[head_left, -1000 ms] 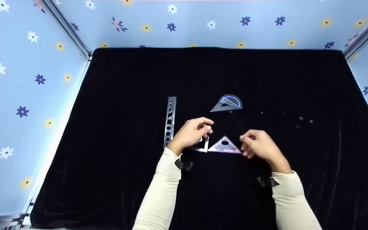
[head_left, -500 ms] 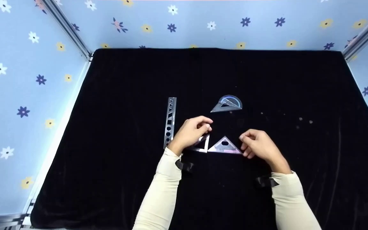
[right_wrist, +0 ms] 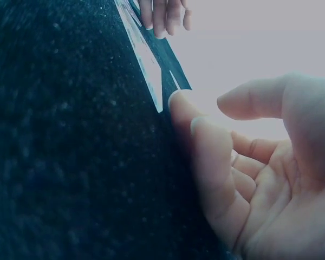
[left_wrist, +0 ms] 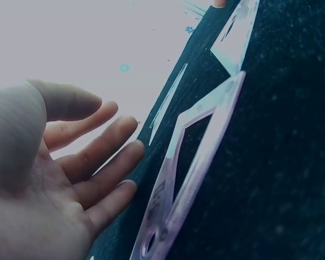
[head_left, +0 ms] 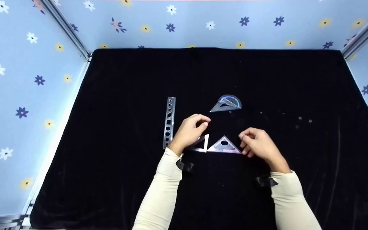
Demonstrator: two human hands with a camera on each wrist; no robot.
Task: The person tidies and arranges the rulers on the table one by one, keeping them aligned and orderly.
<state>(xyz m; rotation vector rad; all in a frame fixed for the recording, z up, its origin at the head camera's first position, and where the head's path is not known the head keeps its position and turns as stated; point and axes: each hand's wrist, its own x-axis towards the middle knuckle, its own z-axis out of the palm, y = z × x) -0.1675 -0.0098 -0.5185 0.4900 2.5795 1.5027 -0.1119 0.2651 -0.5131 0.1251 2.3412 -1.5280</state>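
Observation:
A clear plastic set square (head_left: 206, 143) lies on the black cloth, partly hidden in the head view under my left hand (head_left: 190, 131). In the left wrist view that hand's fingers (left_wrist: 111, 168) are loosely bent beside the set square, with nothing in them. A second clear set square (head_left: 224, 149) with an oval hole lies flat to its right, their corners meeting. My right hand (head_left: 259, 145) hovers by the second one's right corner, fingers loosely curled and holding nothing. A clear stencil ruler (head_left: 172, 123) with cut-out shapes lies left of my left hand.
Farther back, a clear protractor (head_left: 236, 101) with a blue arc overlaps another clear triangular piece (head_left: 216, 108). Small pale specks dot the cloth (head_left: 292, 80) at right. Flower-patterned blue walls (head_left: 196, 19) with metal posts enclose the table on the sides and back.
My left hand has shifted slightly up and left, uncovering more of the set square beneath it. My right hand has hardly moved, and the drawing tools lie where they were.

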